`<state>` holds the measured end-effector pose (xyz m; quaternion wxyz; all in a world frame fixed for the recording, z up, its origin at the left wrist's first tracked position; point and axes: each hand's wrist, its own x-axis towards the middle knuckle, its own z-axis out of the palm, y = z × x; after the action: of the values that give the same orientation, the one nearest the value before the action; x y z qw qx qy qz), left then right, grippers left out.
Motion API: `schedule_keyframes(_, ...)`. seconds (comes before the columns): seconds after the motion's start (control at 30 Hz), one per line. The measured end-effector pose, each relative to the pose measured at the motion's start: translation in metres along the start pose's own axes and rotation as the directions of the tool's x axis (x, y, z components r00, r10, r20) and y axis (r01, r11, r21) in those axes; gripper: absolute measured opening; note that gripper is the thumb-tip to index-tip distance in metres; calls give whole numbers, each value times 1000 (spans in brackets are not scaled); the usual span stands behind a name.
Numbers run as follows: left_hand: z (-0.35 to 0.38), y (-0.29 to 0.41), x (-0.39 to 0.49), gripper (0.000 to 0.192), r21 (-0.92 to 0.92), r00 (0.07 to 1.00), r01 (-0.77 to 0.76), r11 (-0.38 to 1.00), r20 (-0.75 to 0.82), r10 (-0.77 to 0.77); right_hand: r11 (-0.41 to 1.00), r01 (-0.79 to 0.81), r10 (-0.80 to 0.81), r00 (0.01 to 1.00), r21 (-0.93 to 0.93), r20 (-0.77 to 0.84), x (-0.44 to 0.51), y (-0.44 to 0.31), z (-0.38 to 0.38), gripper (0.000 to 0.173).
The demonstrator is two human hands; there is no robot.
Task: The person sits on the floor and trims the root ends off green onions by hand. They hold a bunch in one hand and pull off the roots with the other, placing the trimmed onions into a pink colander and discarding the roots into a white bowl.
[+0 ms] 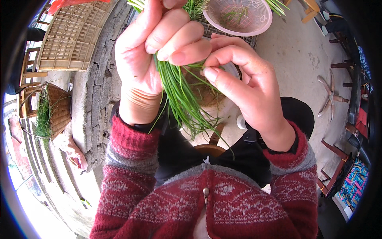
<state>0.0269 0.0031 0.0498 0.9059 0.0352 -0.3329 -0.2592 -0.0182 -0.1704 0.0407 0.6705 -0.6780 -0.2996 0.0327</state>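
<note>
My left hand (164, 38) is closed around a bunch of thin green chives (182, 95). Their pale ends stick out above the fist, and the leafy tips hang down over my lap. Close beside it, my right hand (250, 77) has thumb and forefinger pinched on a few thin strands at the bunch's edge. Below the chives stands a pale tub (229, 103) with brownish plant scraps (206, 92) inside, partly hidden by the leaves and my hands. Beyond my hands is a pink plastic colander (265, 22) with a few green and dry bits in it.
More greens (195, 9) lie beside the colander. At left, a slatted crate (74, 35) stands near a cracked concrete ledge (92, 98) and a woven basket (61, 110) with green stalks. To the right are a star-shaped chair base (332, 97), a wooden stool (310, 9) and a patterned bag (353, 182).
</note>
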Motion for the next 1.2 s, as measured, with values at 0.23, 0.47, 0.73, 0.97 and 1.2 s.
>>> schedule_keyframes(0.23, 2, 10, -23, 27, -72, 982, -52, 996, -185, 37, 922, -247, 283, 955, 300, -84, -2, -12, -3, 12)
schedule_keyframes(0.47, 17, 19, -17, 24, -95, 971, -121, 988, -219, 98, 943, -25, 138, 936, 332, -323, 13, -9, -53, 20)
schedule_keyframes(0.73, 24, 19, -15, 17, -133, 948, -169, 977, -292, 124, 926, -361, 352, 931, -113, -95, 2, 9, -63, 13)
schedule_keyframes(0.97, 31, 25, -22, 27, -105, 876, -319, 942, -413, 251, 921, -287, 298, 955, -262, 3, 1, 15, -60, 20)
schedule_keyframes(1.2, 24, 48, -28, 15, -268, 907, -342, 901, -344, 242, 963, -257, 251, 966, 87, 68, 3, 29, -54, 35)
